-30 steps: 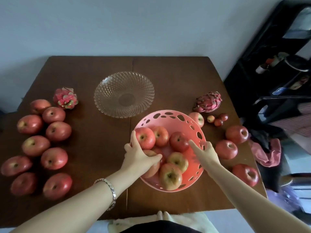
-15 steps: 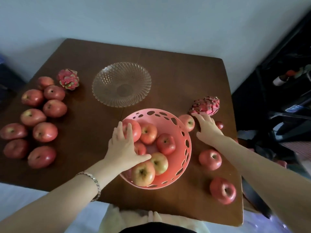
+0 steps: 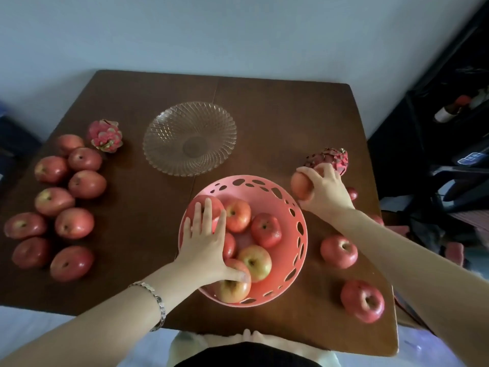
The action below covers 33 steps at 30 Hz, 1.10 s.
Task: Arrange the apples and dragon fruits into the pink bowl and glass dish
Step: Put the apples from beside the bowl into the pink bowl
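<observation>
The pink bowl (image 3: 296, 205) with cut-out holes stands near the table's front and holds several apples (image 3: 265, 230). My left hand (image 3: 205, 239) lies flat over the bowl's left side, fingers spread on the apples, thumb on the front one. Right of the bowl, my right hand (image 3: 326, 192) grips a pale red apple (image 3: 300, 186). A dark dragon fruit (image 3: 330, 158) lies just behind that hand. The empty glass dish (image 3: 189, 139) sits behind the bowl. A bright pink dragon fruit (image 3: 105, 136) lies to its left.
Several apples (image 3: 75, 223) are grouped on the brown table's left side. Two apples (image 3: 338, 251) (image 3: 362, 300) lie right of the bowl, and a small red fruit (image 3: 352, 193) peeks out behind my right hand. A dark shelf with a bottle (image 3: 449, 111) stands to the right.
My right hand left the bowl's rim, reached toward the far right and closed on the apple beside the dark dragon fruit. My left hand slid up the bowl's left side and flattened.
</observation>
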Available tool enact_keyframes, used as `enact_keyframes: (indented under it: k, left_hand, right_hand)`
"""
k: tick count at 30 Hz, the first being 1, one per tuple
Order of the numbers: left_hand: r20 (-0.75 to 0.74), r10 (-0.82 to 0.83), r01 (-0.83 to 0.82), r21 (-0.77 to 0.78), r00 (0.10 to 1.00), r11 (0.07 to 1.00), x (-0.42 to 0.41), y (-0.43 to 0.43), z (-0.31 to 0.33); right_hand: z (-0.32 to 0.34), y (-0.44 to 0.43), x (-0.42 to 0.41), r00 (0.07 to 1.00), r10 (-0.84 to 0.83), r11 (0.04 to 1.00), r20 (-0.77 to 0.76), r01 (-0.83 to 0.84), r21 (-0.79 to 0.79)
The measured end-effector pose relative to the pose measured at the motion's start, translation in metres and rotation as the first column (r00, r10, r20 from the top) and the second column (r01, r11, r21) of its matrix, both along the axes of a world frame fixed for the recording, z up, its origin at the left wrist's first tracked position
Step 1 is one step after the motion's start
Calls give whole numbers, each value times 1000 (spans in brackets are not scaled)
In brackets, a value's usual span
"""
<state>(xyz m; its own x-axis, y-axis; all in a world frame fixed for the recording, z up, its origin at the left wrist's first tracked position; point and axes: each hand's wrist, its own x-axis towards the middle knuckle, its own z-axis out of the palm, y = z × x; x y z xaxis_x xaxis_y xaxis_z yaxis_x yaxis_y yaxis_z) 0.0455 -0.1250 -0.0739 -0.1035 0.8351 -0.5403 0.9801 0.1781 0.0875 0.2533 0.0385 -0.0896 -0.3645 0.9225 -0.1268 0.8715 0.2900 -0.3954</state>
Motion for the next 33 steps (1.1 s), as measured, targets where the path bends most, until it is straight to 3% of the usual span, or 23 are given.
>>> enact_keyframes:
  k: [2,5,7,11,14,17,20,23,25,27,29,31,33]
  left_hand:
    - [-9,-4,4,-1,1000,1000,0,0,1]
    - [-18,-15,15,-7,1000,1000,1,2,2]
    - [-15,-49,49,4,999,999,2,3,4]
    - [117,-206,197,83,972,977,5,5,11]
    - [337,-129,91,126,933,988,15,7,19]
    - [502,-38,34,17,864,999,29,7,19]
    - [509,-32,44,-12,860,999,38,9,13]
    - [494,-43,52,-4,869,999,38,12,10]
    - [489,-86,94,8,868,996,36,12,10]
    - [491,-117,119,27,863,993,36,12,10]
    - [507,-110,111,28,855,993,36,11,8]
    - [530,-83,88,15,844,996,36,10,5]
    - [555,-61,71,4,829,997,35,8,1]
  right_hand:
    - [22,-14,4,993,-25,998,-114,32,61]
    - [43,-47,5,985,95,989,-146,-110,-100]
    - [42,-75,-1,967,239,936,-84,-252,-247]
    - [25,-113,-15,895,432,861,110,-374,-344]
    - [22,-119,-17,918,385,875,96,-331,-353]
    - [21,-125,-16,922,375,874,98,-317,-369]
    - [25,-130,-9,943,331,862,30,-290,-415]
    - [34,-122,9,974,183,842,-133,-225,-490]
    - [33,-107,26,979,50,920,-197,-122,-373]
    - [21,-89,46,997,-20,978,-76,4,-208]
    - [5,-77,60,982,33,980,184,4,-199]
    - [-14,-75,67,885,189,953,425,-61,-297]
    - [-26,-77,65,782,270,945,562,-102,-312]
